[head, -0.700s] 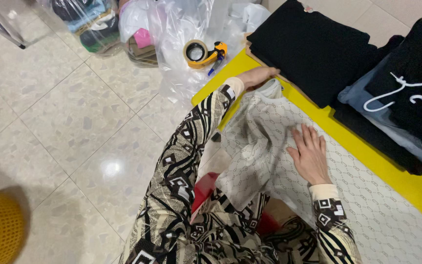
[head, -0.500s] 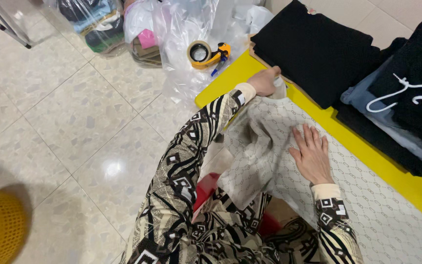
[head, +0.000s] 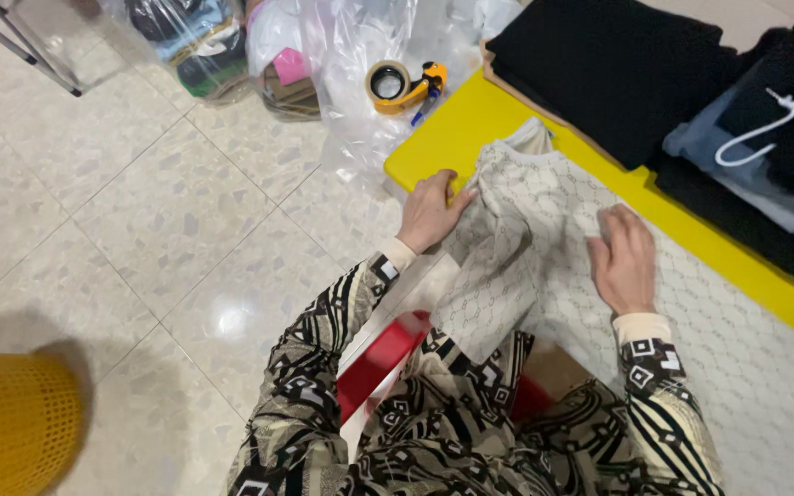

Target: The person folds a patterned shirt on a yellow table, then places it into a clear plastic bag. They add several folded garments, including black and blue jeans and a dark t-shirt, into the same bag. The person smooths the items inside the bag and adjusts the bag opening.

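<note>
1. Floor (head: 140, 211): pale speckled stone tiles, glossy, thin grout lines, glare spot near the person's knee.
2. Yellow flat board (head: 457, 138): smooth, matte, rectangular corner, lying on the floor. A cream mesh-patterned cloth (head: 765, 367) covers most of it.
3. Stacked folded dark garments (head: 599, 73): soft black knit, square folds, sitting on the board's far edge. A grey-blue folded piece with a white hanger print (head: 765, 138) lies beside them.
4. Cream patterned knit garment (head: 526, 239): thin, limp, fine repeating lattice print, ribbed band at the far end. It lies on the board between both hands, with the near end trailing into the lap.
5. Clear crinkled plastic bags (head: 360, 55): glossy, heaped on the floor past the board corner.
6. Yellow woven basket (head: 11, 422): round, bottom-left edge.
7. Left hand (head: 429, 213): on the board's corner edge, fingers curled together, pinching the garment's left edge.
8. Right hand (head: 622, 257): palm down on the garment, fingers together, pressing flat.
9. Yellow tape dispenser (head: 402, 84): hard plastic, round roll, on the bags.
10. Versus 0.5 s ago: left hand pulled back from the far collar end to the board corner; garment now spread flatter and wider; right hand stays put.
</note>
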